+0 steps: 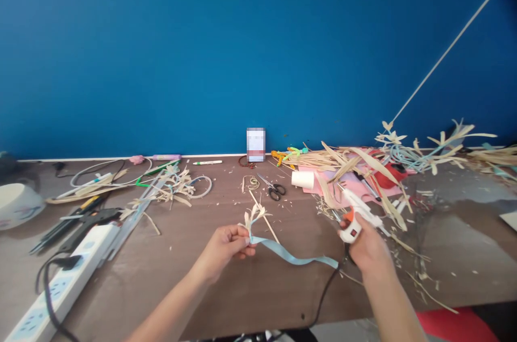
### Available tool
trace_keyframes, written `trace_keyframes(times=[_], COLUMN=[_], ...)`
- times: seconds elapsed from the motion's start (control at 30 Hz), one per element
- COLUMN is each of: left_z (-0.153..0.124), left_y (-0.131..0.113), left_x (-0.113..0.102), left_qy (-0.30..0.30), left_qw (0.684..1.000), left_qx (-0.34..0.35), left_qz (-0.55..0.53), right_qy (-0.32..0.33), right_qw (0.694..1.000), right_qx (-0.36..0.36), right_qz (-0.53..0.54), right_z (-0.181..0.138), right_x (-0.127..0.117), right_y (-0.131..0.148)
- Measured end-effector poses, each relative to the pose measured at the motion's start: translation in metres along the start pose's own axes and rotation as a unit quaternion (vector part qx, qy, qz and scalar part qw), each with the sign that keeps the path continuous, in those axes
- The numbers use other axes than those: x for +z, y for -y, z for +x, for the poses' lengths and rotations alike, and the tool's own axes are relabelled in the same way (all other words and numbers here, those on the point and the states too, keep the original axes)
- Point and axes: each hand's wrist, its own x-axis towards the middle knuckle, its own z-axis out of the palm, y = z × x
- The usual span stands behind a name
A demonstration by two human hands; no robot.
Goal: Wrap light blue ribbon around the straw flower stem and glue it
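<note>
Between the thumb and fingers of my left hand (234, 244) is the stem of a small pale flower (256, 213), which looks made of dried husk. A light blue ribbon (288, 253) trails from that pinch to the right, its far end loose over the table. My right hand (365, 242) is closed around a white glue gun (359, 204) with an orange trigger, its nozzle pointing up and to the left. Black-handled scissors (276, 190) lie beyond my hands, close to a thin pale stick (266, 218).
A white power strip (76, 272) with black cords runs along the left, near a white bowl (18, 204). Dried husk strips (339, 161) and a white paper cup (302, 179) lie on pink sheets at right. A phone-like screen (256, 144) leans against the blue wall (194, 51).
</note>
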Motion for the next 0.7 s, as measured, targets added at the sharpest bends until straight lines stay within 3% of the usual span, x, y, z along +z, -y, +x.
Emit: trace_keyframes(times=[0.17, 0.27, 0.4, 0.53, 0.63, 0.7], left_z=[-0.002, -0.002, -0.002, -0.003, -0.003, -0.002], left_y=[0.002, 0.002, -0.002, -0.012, -0.018, -0.02], left_x=[0.0, -0.002, -0.004, -0.007, -0.016, -0.026], left_qy=[0.001, -0.008, -0.01, -0.021, -0.044, -0.062], left_qw=[1.0, 1.0, 0.999, 0.999, 0.997, 0.994], left_qx=[-0.005, -0.005, -0.005, 0.008, 0.028, 0.041], left_qz=[-0.015, -0.027, -0.035, -0.036, -0.055, -0.081], right_qy=[0.063, 0.114, 0.19, 0.281, 0.291, 0.276], right_qw=[0.995, 0.986, 0.97, 0.903, 0.902, 0.934], right_qx=[0.077, 0.096, -0.029, -0.222, -0.253, -0.192], right_qz=[0.024, 0.069, 0.146, 0.239, 0.195, 0.12], right_z=[0.009, 0.01, 0.004, -0.009, -0.013, -0.013], right_x=[0.03, 0.051, 0.094, 0.131, 0.133, 0.121], right_y=[-0.017, -0.01, 0.047, 0.111, 0.108, 0.075])
